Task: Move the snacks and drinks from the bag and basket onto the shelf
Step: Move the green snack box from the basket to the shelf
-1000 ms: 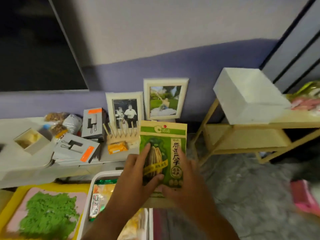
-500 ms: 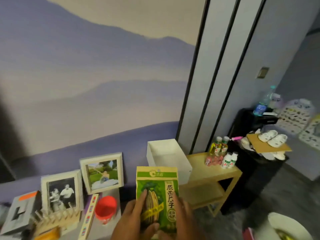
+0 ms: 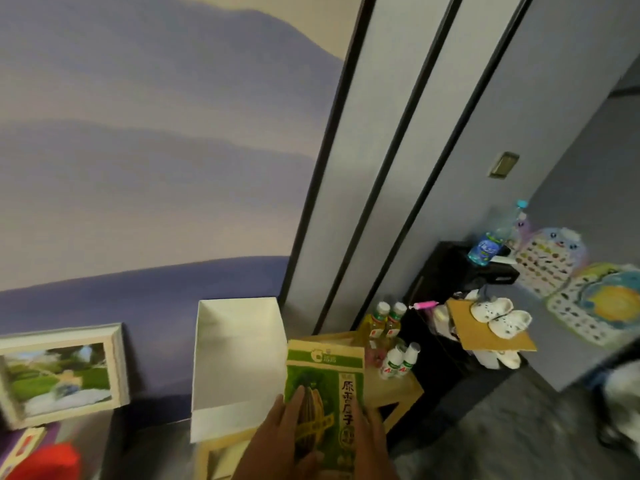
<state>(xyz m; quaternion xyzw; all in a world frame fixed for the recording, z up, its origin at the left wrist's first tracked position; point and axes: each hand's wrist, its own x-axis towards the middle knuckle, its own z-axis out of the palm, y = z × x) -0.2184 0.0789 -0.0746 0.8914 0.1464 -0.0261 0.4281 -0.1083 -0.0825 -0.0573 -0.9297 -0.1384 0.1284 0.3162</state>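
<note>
Above shelf, snack packet between grips

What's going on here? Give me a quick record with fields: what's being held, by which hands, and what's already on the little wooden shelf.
held item: green snack packet, upright
left hand: grips the packet's left side
right hand: grips its right side
shelf: wooden, behind the packet
on shelf: white box, two yellow drink bottles, two small white bottles
nearby: white shoes on cardboard
</note>
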